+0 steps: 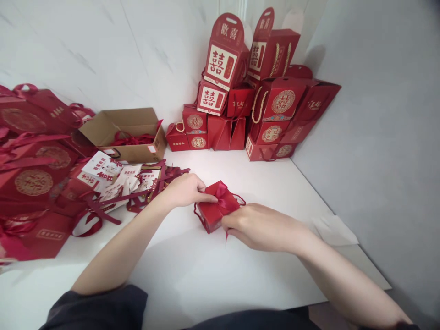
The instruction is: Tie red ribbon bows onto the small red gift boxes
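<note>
Pinching bow (222, 196) with left hand (187, 190), seemingly gripping ribbon (226, 236) with right hand (256, 228); hemmed by tags (103, 166) leftward, boxes (220, 64) beyond both.

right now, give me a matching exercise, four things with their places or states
1. small red gift box with a shiny bow
2. open brown cardboard box
3. white printed paper cards
4. red boxes with cream panels

A. holding dark red ribbon
B. piled at back right
C. between left hand and right hand
D. in front of the brown box

Pairs: 1-C; 2-A; 3-D; 4-B
</note>
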Demonstrator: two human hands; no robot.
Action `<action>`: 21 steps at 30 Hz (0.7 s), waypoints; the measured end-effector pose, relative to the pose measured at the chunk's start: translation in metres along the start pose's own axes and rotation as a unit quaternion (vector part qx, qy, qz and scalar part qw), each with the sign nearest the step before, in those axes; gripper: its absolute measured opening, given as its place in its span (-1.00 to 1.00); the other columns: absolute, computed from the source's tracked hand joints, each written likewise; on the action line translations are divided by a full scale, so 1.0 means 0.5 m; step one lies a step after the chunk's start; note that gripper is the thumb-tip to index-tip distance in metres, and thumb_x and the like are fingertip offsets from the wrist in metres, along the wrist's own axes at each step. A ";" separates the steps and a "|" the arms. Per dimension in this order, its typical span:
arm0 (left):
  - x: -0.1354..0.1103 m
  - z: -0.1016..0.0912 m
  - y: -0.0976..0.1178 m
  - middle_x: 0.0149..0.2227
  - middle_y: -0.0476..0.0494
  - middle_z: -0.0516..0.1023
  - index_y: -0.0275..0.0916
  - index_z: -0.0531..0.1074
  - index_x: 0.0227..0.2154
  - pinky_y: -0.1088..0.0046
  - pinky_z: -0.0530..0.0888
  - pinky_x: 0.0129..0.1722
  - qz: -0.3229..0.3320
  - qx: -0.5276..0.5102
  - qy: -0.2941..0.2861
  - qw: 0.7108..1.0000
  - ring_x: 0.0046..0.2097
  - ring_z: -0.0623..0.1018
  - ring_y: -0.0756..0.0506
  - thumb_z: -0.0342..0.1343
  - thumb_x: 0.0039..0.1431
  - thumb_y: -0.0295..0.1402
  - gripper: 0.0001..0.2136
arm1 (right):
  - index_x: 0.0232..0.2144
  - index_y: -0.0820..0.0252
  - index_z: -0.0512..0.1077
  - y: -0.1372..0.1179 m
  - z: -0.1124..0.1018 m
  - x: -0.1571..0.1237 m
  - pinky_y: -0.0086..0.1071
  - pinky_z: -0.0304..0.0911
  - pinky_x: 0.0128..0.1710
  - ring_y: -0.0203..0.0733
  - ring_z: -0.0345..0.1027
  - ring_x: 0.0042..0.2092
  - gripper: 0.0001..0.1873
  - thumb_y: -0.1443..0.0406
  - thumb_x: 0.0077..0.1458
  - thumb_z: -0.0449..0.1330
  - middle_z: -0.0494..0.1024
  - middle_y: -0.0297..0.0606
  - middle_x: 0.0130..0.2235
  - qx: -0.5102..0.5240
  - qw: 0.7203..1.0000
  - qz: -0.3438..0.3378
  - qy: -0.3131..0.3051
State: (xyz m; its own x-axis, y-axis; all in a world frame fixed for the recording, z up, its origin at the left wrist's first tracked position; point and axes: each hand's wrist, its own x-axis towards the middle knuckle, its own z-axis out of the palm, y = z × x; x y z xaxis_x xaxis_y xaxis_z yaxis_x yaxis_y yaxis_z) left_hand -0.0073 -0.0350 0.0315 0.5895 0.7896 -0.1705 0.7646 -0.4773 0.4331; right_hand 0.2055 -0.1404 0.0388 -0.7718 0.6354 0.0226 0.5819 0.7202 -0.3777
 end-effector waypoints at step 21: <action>-0.090 -0.046 0.055 0.09 -0.26 0.35 -0.10 0.19 0.16 0.31 0.32 -0.08 0.019 0.057 -0.010 0.998 0.09 0.36 -0.31 0.22 -0.24 0.14 -0.15 | -0.30 0.14 0.47 0.094 -0.078 -0.012 -0.41 0.11 -0.49 -0.20 0.35 -0.44 -0.78 0.19 0.17 0.06 0.52 -0.22 -0.39 0.094 0.974 0.202 -0.049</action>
State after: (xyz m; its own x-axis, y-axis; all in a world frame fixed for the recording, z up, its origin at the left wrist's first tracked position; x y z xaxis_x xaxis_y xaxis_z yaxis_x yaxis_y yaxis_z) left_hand -0.0190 -0.0749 0.0714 0.6222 0.7632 -0.1746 0.7662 -0.5478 0.3358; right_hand 0.2477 -0.0995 0.0570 -0.5151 0.8203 -0.2485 0.7934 0.3466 -0.5004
